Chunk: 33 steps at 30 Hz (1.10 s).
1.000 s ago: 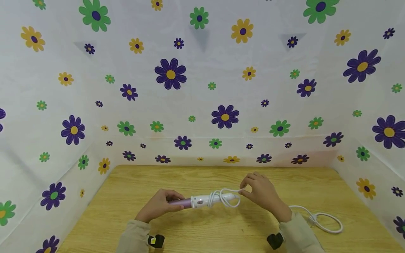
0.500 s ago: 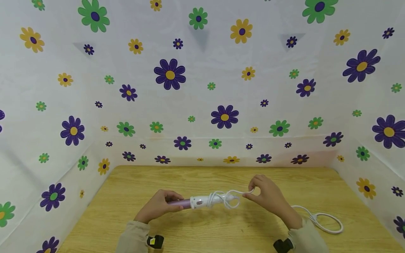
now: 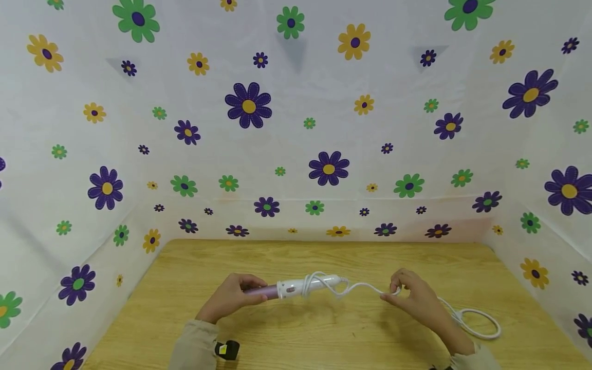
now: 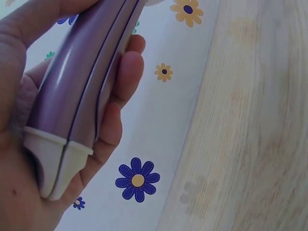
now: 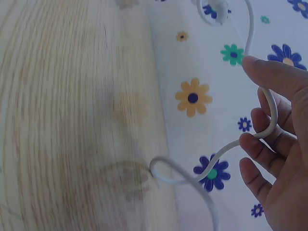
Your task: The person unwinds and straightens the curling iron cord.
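My left hand (image 3: 233,297) grips a hair iron (image 3: 290,289) by its purple barrel, the white handle pointing right. Up close in the left wrist view, the barrel (image 4: 72,72) lies along the palm with fingers wrapped round it, its two halves together and ending in white tips. A white cord (image 3: 365,284) winds loosely round the handle and runs right from its end. My right hand (image 3: 418,302) pinches this cord between thumb and fingers, off to the right. In the right wrist view the cord (image 5: 219,156) passes across the fingers and curves away.
The far part of the cord lies in a loop (image 3: 483,336) on the right side of the wooden table (image 3: 324,339). White flower-print sheeting (image 3: 287,149) walls the table at the back and both sides.
My right hand has moved right and toward me, drawing the cord away from the handle. The loop near the handle's end has pulled out into a wavy length. My left hand stays almost in place.
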Each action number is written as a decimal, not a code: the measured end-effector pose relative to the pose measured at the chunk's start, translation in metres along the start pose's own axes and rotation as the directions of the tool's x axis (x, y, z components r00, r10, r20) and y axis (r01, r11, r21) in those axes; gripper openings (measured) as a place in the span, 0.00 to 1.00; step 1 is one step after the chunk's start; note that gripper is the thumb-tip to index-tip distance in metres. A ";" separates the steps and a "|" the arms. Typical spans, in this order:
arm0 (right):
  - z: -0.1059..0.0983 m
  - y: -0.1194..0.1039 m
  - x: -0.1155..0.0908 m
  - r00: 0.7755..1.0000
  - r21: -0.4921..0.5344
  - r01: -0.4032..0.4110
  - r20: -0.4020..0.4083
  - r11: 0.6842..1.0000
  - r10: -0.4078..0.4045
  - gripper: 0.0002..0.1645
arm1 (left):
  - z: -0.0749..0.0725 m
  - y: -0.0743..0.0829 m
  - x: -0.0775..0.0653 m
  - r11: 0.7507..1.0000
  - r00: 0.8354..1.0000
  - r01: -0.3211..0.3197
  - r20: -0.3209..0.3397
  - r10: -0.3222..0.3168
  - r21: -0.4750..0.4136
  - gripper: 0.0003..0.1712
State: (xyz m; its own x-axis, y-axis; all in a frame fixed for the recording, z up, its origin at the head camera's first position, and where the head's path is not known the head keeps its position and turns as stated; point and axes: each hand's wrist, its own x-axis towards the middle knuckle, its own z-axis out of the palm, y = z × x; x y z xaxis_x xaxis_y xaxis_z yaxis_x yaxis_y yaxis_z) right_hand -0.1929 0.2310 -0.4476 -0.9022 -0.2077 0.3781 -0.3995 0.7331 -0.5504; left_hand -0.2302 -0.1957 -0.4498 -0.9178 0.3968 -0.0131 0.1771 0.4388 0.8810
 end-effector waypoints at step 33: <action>-0.041 0.054 -0.008 0.889 0.076 -0.459 0.040 0.885 0.457 0.22 | -0.007 -0.001 -0.003 1.000 1.000 -0.009 -0.001 0.009 -0.010 0.21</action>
State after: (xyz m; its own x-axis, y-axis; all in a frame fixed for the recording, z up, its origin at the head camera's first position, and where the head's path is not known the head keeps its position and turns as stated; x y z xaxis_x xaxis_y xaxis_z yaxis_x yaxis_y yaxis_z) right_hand -0.2007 0.2989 -0.4504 -0.9907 0.1244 0.0548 0.0476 0.6953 -0.7171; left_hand -0.2301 -0.2028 -0.4472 -0.9167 0.3996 -0.0047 0.1817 0.4274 0.8856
